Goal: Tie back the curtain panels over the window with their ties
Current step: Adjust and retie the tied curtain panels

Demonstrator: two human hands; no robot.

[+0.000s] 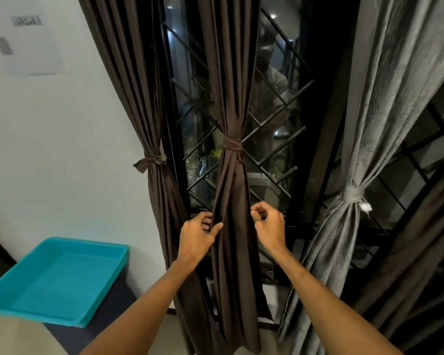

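Curtain panel [235, 239] between left hand [198, 235], right hand [269, 224]

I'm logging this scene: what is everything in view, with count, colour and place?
dark brown fabric curtain panels: two, window's left and middle, both tied
brown fabric ties: two, one round each
grey fabric curtain panel: one, right, tied
grey fabric tie: one, round it
black metal window grille: one, behind curtains
turquoise plastic tray: one, lower left
white paper sheet: one, wall, upper left
left hand: pinches middle panel's fold
right hand: fingers curled beside it; grip unclear
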